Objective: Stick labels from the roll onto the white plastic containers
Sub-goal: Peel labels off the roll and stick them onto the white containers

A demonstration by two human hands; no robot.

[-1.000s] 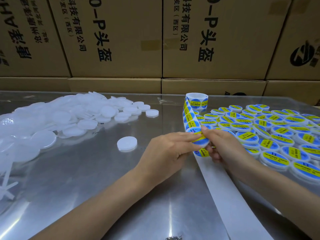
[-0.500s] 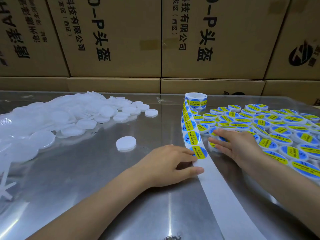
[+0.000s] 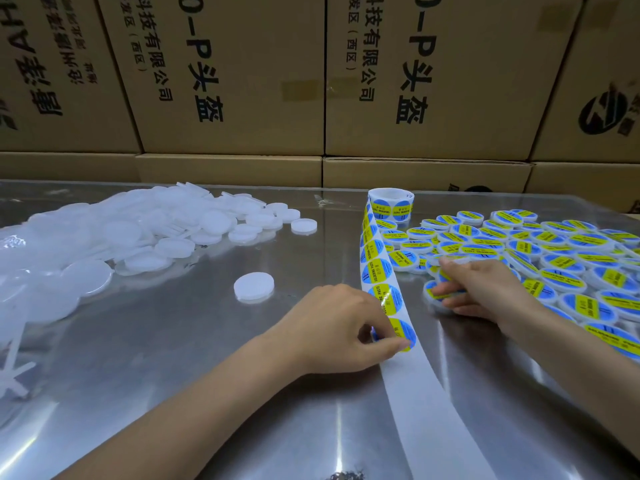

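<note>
while left hand pinches a label, flat right hand presses labelled containers.

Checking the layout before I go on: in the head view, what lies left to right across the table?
Pile of unlabelled white containers → lone white container → left hand → label strip → right hand → labelled containers.
</note>
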